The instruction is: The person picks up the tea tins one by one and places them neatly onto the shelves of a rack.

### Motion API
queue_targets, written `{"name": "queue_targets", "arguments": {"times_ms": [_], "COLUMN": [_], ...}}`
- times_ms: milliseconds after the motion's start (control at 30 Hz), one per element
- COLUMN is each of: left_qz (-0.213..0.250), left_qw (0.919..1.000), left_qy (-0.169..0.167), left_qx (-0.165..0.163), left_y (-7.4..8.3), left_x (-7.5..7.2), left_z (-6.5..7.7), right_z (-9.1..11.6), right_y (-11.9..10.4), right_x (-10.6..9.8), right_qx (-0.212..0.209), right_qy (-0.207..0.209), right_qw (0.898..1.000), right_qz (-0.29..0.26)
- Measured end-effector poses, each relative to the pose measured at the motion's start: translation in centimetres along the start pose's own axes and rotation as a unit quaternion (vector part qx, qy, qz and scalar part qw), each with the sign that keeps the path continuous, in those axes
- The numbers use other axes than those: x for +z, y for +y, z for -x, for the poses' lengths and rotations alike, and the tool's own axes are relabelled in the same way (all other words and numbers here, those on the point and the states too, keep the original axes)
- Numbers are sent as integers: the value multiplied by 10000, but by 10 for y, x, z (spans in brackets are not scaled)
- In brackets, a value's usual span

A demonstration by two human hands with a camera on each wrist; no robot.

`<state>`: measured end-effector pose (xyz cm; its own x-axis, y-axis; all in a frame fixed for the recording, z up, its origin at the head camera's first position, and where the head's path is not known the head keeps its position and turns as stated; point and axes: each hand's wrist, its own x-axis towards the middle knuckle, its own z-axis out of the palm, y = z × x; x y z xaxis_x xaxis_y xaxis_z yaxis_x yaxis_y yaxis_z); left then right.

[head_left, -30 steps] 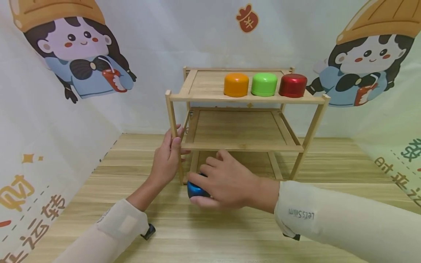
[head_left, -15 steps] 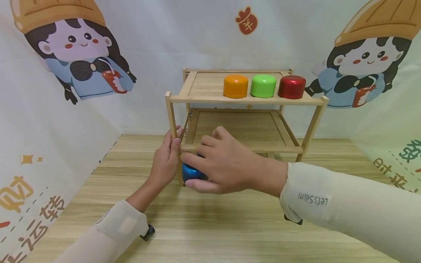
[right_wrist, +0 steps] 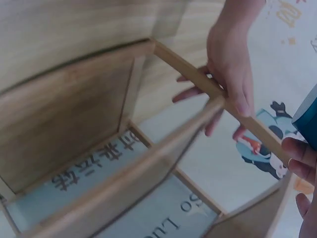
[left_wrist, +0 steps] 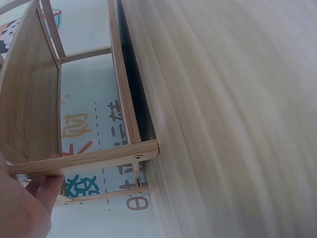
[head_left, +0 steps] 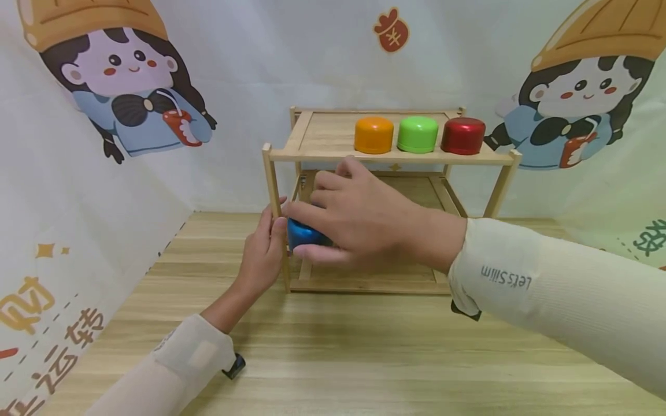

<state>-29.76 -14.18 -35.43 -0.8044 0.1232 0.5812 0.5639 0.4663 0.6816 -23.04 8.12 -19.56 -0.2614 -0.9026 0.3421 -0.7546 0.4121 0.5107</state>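
My right hand grips a small blue metallic tin with a rounded top, in front of the rack's left side at about middle-shelf height. In the right wrist view, part of the tin shows at the right edge, with fingertips below it. My left hand holds the front left post of the three-tier wooden rack. The left wrist view shows its fingers round that post. An orange tin, a green tin and a red tin stand in a row on the top shelf.
The bottom shelf lies just above the wood-grain tabletop. My right hand covers part of the middle shelf. A printed cloth hangs behind the rack and along both sides.
My right hand has raised the blue tin from near the bottom shelf up to about the middle shelf. The left hand stays on the post, and the other tins have not moved.
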Motion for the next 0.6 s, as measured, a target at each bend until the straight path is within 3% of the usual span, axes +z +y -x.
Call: {"name": "queue_targets", "arguments": {"times_ms": [300, 600], "left_qz": [477, 536], "left_qw": [9987, 9984], "left_qy": [-145, -144], "left_qx": [-56, -93], "left_y": [-1, -1], "left_x": [0, 0], "left_z": [-2, -1], "right_z": [-9, -12], "right_y": [22, 39], "right_x": [-15, -19], "right_qx": [252, 389], "right_qy": [-114, -172], "right_qw": [9996, 9991], "right_qz": [91, -64]}}
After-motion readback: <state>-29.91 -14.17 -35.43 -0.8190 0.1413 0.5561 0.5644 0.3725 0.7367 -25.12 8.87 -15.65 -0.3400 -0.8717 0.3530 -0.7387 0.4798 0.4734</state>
